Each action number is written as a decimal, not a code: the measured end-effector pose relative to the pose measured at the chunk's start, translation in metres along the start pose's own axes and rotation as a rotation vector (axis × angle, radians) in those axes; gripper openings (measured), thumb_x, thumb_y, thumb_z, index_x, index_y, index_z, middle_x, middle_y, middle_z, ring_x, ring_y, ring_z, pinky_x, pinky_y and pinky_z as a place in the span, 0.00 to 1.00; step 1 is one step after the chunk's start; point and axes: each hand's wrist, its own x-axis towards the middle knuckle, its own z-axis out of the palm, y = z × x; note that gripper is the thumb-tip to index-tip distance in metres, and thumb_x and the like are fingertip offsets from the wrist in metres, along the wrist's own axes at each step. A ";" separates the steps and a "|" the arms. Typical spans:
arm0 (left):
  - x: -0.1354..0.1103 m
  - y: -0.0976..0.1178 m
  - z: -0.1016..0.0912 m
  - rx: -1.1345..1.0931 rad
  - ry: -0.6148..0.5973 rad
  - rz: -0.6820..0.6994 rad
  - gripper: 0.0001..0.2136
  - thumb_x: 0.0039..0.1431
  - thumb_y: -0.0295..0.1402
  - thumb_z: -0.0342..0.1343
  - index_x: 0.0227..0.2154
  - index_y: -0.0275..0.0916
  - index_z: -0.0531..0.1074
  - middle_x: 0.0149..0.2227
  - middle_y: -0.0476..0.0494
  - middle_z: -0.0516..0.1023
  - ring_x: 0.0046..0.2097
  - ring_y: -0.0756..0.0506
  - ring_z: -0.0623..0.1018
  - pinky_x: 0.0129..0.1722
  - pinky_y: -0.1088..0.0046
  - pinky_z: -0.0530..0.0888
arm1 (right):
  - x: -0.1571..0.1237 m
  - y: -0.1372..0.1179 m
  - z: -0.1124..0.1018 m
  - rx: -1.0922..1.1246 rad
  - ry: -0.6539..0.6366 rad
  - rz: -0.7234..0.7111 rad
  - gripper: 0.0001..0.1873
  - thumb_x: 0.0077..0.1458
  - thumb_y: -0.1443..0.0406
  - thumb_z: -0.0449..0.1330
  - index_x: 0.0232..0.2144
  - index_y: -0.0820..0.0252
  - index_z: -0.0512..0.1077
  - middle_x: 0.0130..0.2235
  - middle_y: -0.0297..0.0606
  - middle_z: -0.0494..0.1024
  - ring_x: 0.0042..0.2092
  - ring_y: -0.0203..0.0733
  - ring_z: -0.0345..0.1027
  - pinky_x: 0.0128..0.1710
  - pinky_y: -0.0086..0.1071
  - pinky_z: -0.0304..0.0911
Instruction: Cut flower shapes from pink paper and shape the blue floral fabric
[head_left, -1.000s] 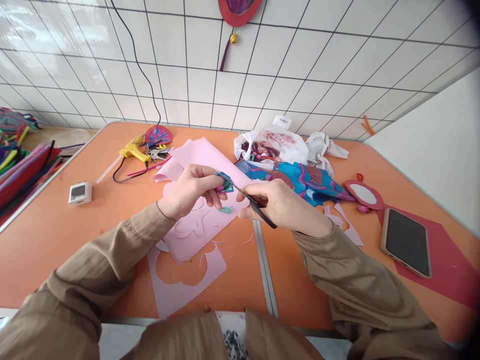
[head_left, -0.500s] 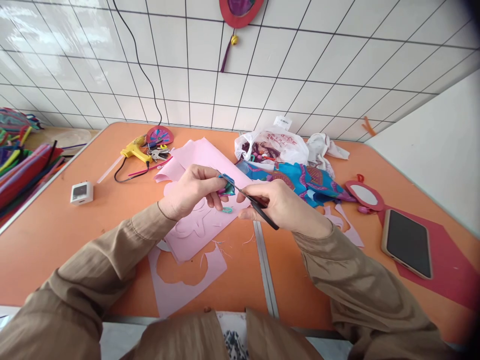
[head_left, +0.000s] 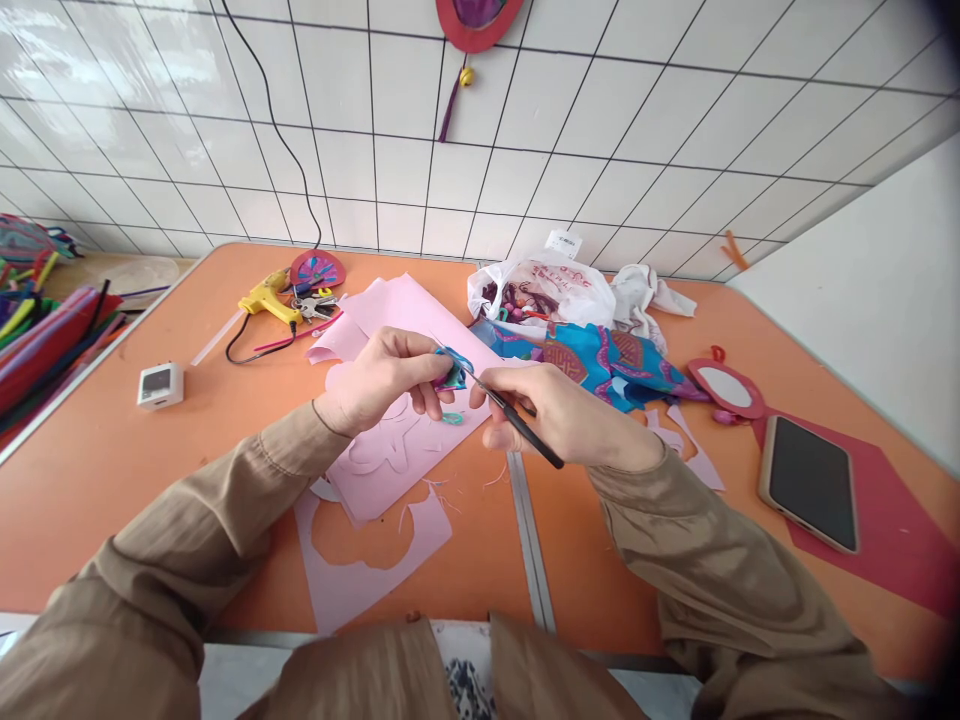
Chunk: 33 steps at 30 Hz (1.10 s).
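Over the middle of the table, my left hand (head_left: 390, 380) pinches a small folded piece of blue patterned fabric (head_left: 455, 374) between thumb and fingers. My right hand (head_left: 566, 410) is closed around black-handled scissors (head_left: 529, 432), whose blades point up and left and meet the fabric's edge. Whether the blades have gone through the cloth I cannot tell. Beneath both hands lie pink sheets (head_left: 397, 495) with cut shapes on them. A small teal clip (head_left: 451, 418) shows just below my left fingertips.
A yellow glue gun (head_left: 270, 300) and keys (head_left: 315, 304) lie at the back left, near a small white device (head_left: 160, 385). Behind my hands are blue patterned cloth (head_left: 585, 360) and a white plastic bag (head_left: 577, 290). To the right sit a round red-rimmed mirror (head_left: 726, 388) and a phone (head_left: 810, 482).
The scissor handles have dropped slightly to the right, and my right thumb has shifted a little. My left hand keeps its hold on the fabric. The whole view has moved slightly.
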 end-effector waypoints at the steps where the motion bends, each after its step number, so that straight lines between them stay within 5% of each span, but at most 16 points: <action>1: 0.000 0.000 0.000 0.007 0.000 0.002 0.09 0.53 0.30 0.59 0.20 0.34 0.76 0.21 0.46 0.80 0.19 0.51 0.78 0.17 0.81 0.69 | 0.000 0.000 0.000 0.009 -0.012 0.002 0.26 0.49 0.44 0.65 0.35 0.61 0.72 0.27 0.33 0.68 0.28 0.36 0.57 0.27 0.31 0.52; 13: -0.002 0.003 0.003 0.086 0.017 0.029 0.09 0.52 0.30 0.59 0.18 0.34 0.74 0.20 0.46 0.78 0.19 0.51 0.77 0.17 0.81 0.69 | 0.003 0.001 0.006 0.069 0.039 0.031 0.24 0.48 0.45 0.66 0.30 0.59 0.69 0.23 0.26 0.58 0.26 0.33 0.50 0.25 0.29 0.49; 33: 0.000 0.004 0.000 0.040 -0.014 -0.017 0.09 0.49 0.30 0.60 0.17 0.35 0.71 0.19 0.46 0.78 0.17 0.52 0.75 0.16 0.80 0.66 | 0.003 0.000 0.006 0.086 0.072 0.024 0.26 0.47 0.44 0.67 0.26 0.60 0.69 0.21 0.25 0.54 0.24 0.31 0.46 0.23 0.30 0.44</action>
